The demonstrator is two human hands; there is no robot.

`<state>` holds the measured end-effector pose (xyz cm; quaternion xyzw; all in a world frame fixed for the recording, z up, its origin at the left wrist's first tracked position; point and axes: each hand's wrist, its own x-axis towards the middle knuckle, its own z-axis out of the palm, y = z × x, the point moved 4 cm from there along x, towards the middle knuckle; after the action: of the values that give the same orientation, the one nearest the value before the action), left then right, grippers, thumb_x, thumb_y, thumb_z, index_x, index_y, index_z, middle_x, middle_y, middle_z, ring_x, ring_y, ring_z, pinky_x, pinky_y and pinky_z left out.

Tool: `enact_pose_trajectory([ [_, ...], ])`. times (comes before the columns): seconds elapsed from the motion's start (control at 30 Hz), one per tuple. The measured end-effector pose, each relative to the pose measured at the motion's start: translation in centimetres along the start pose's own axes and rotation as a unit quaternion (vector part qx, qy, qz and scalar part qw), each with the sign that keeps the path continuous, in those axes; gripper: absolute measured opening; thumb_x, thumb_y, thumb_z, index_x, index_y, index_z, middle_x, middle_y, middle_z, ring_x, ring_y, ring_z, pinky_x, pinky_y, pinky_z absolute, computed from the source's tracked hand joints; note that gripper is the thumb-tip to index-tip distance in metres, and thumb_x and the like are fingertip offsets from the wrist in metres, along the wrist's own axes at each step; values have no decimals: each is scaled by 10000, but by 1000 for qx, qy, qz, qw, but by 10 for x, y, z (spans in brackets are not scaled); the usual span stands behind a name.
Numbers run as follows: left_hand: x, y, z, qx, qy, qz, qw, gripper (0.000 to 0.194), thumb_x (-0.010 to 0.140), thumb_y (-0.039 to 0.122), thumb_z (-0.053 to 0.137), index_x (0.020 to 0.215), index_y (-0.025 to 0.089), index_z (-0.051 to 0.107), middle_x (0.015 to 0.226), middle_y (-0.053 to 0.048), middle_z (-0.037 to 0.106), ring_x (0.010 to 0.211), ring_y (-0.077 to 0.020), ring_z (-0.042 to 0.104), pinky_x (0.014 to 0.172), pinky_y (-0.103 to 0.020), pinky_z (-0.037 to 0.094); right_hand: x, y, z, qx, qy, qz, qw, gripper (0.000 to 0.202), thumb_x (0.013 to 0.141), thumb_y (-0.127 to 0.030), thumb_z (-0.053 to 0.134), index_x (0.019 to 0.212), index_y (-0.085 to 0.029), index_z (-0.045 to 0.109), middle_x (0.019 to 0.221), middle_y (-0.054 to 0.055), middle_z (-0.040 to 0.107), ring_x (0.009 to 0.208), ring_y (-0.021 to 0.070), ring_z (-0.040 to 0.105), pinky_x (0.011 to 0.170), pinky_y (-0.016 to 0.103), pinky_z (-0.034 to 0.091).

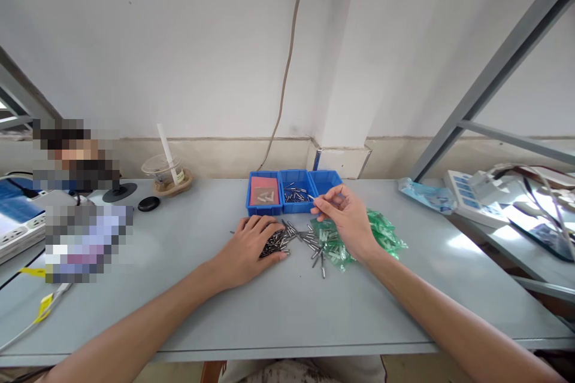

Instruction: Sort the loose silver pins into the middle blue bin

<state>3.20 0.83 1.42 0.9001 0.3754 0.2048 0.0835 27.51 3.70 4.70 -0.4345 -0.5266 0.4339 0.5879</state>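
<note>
My left hand (249, 251) lies palm down with its fingers stretched over the left part of a pile of slim metal pins (278, 242). Between thumb and forefinger, my right hand (345, 215) pinches a small, thin metal pin (311, 197), held at the front right of the middle blue bin (296, 208). More dark metal pins lie inside that bin. Beneath and beside my right hand are crumpled green plastic bags (386, 233). Several loose pins are scattered between the pile and the bags.
A left blue bin (264, 210) holds a reddish card and a small clear packet; a right blue bin (324, 177) is partly hidden by my hand. A clear cup (162, 164), black round lid (148, 203) and blue packet (426, 194) stand around. A blurred person is at far left.
</note>
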Motion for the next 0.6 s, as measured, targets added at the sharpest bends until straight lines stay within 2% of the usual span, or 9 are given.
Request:
enact_pose_trajectory([
  [0.2,0,0,0,1,-4,0,1000,455,1059,551,569,1432,292,536,1437,-70,591,1297,-301,527,1077,-487,414,-3,0,5,-27,-44,-5,999,332,870,-454,842,1027,-226,658,855,13,709,797,178,711,663,285,561],
  [0.3,0,1,-1,-1,-2,1,1000,452,1056,549,575,1427,295,545,1430,-68,595,1288,-299,534,1076,-485,418,-5,-2,8,-50,-57,5,997,323,868,-482,835,980,-229,669,824,1,693,690,159,676,608,283,540],
  [0.47,0,2,-3,-3,-3,1,1000,448,1055,553,569,1424,299,552,1422,-72,598,1277,-304,536,1074,-489,423,-10,0,14,-65,-97,40,992,363,966,-587,682,902,-234,622,569,-57,555,501,128,531,503,256,445],
  [0.6,0,2,-3,-5,3,4,1000,447,1058,557,557,1427,304,559,1411,-77,602,1268,-309,540,1072,-488,430,-11,4,17,-12,-126,79,989,447,971,-640,639,818,-232,540,611,-76,453,503,110,495,477,234,394],
])
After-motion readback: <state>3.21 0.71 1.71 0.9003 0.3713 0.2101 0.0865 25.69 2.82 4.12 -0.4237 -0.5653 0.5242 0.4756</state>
